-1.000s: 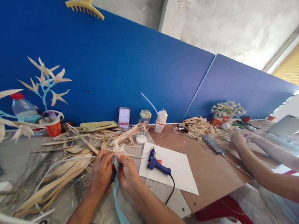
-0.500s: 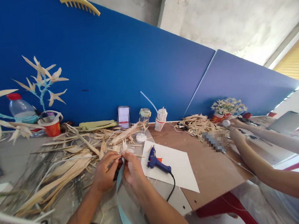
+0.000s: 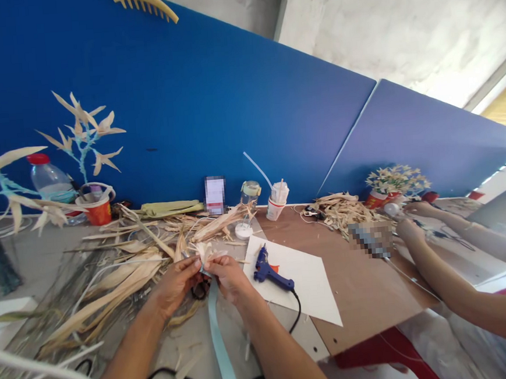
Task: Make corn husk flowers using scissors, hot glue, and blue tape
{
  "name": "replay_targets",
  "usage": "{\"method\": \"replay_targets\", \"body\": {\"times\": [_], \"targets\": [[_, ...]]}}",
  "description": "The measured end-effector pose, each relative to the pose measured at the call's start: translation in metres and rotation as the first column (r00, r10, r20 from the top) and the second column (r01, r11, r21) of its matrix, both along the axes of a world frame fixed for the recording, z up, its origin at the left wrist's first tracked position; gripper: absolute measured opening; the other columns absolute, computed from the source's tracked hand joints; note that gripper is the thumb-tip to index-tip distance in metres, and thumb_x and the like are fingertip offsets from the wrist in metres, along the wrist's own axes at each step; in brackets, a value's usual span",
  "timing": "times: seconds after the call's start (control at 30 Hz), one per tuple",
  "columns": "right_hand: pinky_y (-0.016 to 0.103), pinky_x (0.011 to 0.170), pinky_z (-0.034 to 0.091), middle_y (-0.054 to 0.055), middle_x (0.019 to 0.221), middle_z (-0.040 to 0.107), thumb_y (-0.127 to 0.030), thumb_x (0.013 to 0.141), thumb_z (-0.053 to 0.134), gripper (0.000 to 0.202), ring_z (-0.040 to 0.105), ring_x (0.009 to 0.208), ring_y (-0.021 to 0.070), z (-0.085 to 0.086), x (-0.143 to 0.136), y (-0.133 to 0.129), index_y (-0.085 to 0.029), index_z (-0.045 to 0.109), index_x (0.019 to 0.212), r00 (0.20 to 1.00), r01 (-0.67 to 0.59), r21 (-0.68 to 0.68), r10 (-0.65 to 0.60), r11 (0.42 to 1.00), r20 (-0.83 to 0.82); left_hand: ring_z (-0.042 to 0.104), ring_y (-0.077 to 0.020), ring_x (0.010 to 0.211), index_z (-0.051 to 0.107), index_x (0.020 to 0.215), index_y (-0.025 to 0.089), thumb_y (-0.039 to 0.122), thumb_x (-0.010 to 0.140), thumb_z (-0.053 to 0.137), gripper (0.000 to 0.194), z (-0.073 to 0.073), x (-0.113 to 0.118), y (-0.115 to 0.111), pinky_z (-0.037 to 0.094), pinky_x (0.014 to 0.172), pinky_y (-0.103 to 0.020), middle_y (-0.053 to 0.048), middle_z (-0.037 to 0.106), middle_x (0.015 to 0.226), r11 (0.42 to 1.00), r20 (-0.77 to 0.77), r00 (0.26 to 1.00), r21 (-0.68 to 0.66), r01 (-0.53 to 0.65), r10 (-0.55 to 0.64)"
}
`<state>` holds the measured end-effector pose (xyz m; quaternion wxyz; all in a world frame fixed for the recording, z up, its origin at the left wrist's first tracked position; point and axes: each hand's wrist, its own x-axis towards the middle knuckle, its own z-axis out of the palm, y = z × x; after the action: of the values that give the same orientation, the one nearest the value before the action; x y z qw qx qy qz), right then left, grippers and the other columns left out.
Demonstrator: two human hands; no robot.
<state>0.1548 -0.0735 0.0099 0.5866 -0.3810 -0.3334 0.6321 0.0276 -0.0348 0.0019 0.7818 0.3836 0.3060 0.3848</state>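
Note:
Between my hands is a small pale flower of dried husk [image 3: 204, 252], its petals pointing up. My left hand [image 3: 175, 284] pinches it near the base with thumb and fingertips. My right hand [image 3: 228, 278] is closed at the same spot, fingers pressed on a light blue ribbon [image 3: 221, 344] that meets the flower's base. The ribbon's long tail hangs down between my forearms. A thin stem sticks out to the right past my right fingers. Just right of my hands, a blue glue gun [image 3: 270, 273] lies on a white sheet [image 3: 317, 289].
Dried husks [image 3: 112, 288] and clear strands cover the left side. Husk flowers on blue stems [image 3: 83, 144] stand by a red cup [image 3: 97, 210]. A phone [image 3: 215, 193], a glass jar [image 3: 250, 194] and a white cup [image 3: 276, 199] line the blue partition. A co-worker's arms [image 3: 438, 268] reach in at right.
The view has swung slightly left. My hands have moved a little left with the flower, and it leans more to the left. The ribbon's tail now hangs from my right fingers.

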Motion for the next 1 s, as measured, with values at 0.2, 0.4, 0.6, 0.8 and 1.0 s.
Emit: {"method": "replay_targets", "body": {"times": [0.2, 0.4, 0.6, 0.8, 1.0], "targets": [[0.027, 0.059, 0.04, -0.002, 0.049, 0.058, -0.037, 0.046, 0.083, 0.028, 0.047, 0.048, 0.011, -0.002, 0.004, 0.001, -0.017, 0.065, 0.055, 0.998, -0.046, -0.019, 0.045, 0.999, -0.032, 0.061, -0.0124, 0.063, 0.074, 0.084, 0.014, 0.024, 0.061, 0.084, 0.026, -0.004, -0.003, 0.002, 0.049, 0.062, -0.023, -0.005, 0.07, 0.073, 0.999, 0.001, 0.999, 0.002, 0.042, -0.043], [0.025, 0.056, 0.039, -0.004, 0.047, 0.057, -0.034, 0.041, 0.085, 0.029, 0.046, 0.047, 0.0099, 0.002, 0.005, 0.0, -0.017, 0.065, 0.052, 0.998, -0.033, -0.065, 0.03, 0.997, -0.047, 0.063, -0.0132, 0.065, 0.073, 0.081, 0.014, 0.022, 0.063, 0.083, 0.022, -0.003, -0.003, 0.001, 0.052, 0.065, -0.024, -0.005, 0.07, 0.074, 0.997, -0.007, 0.997, -0.009, 0.07, -0.07], [0.024, 0.051, 0.035, -0.003, 0.048, 0.057, -0.036, 0.048, 0.082, 0.027, 0.044, 0.046, 0.0092, -0.006, 0.005, 0.002, -0.017, 0.063, 0.053, 0.998, 0.042, -0.074, -0.038, 0.996, 0.052, 0.062, -0.0135, 0.063, 0.072, 0.077, 0.013, 0.024, 0.06, 0.084, 0.023, 0.0, 0.0, -0.001, 0.052, 0.065, -0.026, -0.003, 0.068, 0.071, 0.999, 0.038, 0.998, 0.014, 0.049, -0.049], [0.023, 0.05, 0.032, -0.004, 0.048, 0.055, -0.032, 0.052, 0.079, 0.022, 0.043, 0.046, 0.0086, -0.003, 0.004, 0.0, -0.017, 0.063, 0.052, 0.985, 0.118, -0.037, -0.112, 0.992, 0.13, 0.057, -0.0109, 0.055, 0.07, 0.071, 0.013, 0.022, 0.061, 0.083, 0.019, 0.006, -0.001, -0.003, 0.046, 0.055, -0.022, -0.002, 0.065, 0.063, 1.0, -0.008, 1.0, 0.021, 0.01, -0.01], [0.024, 0.052, 0.033, -0.003, 0.049, 0.055, -0.029, 0.055, 0.073, 0.016, 0.042, 0.046, 0.0078, 0.002, 0.003, -0.001, -0.016, 0.063, 0.053, 0.983, 0.094, 0.004, -0.094, 0.996, 0.158, 0.055, -0.0096, 0.054, 0.071, 0.072, 0.013, 0.022, 0.062, 0.083, 0.018, 0.006, 0.0, -0.003, 0.045, 0.053, -0.02, -0.003, 0.064, 0.063, 0.999, 0.009, 0.999, -0.018, 0.034, -0.034]]}}
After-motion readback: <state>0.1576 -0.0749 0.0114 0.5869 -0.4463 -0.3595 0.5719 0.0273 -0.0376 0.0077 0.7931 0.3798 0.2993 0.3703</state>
